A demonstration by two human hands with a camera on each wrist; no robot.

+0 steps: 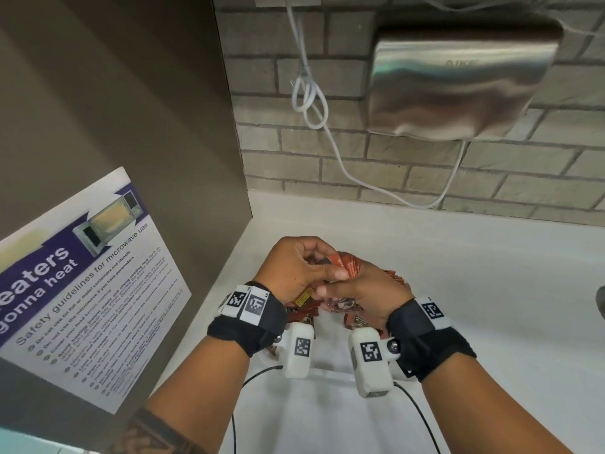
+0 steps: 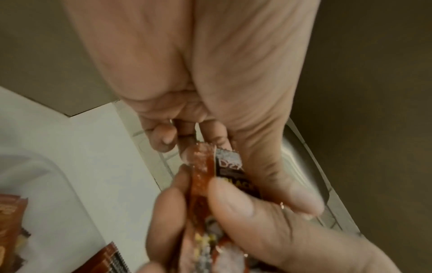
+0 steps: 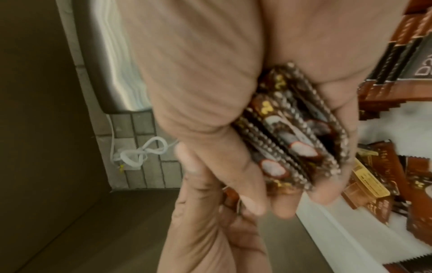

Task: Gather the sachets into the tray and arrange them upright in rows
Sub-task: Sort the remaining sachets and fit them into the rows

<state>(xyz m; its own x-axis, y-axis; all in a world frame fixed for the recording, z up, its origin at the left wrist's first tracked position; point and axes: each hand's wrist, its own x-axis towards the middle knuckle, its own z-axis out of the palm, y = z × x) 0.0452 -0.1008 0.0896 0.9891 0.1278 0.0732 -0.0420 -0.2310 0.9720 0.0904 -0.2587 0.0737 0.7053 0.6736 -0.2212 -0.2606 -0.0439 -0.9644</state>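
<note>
While the stack of sachets (image 3: 304,140) sits edge-on above the tray (image 1: 330,376), your right hand (image 1: 363,290) grips it, fingers curled round. Your left hand (image 1: 294,267), at 9 o'clock, pinches one sachet (image 2: 203,171) w/ thumb & fingers. Loose sachets (image 3: 374,181) lie in the tray at 6.

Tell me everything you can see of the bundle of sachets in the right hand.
The bundle of sachets is several flat, glossy brown packets stacked face to face, crimped edges showing, with white and gold print. The right hand grips it, fingers curled round one end. It is held above the white counter, and the left hand pinches a packet at its top. An exact count cannot be told.
</note>
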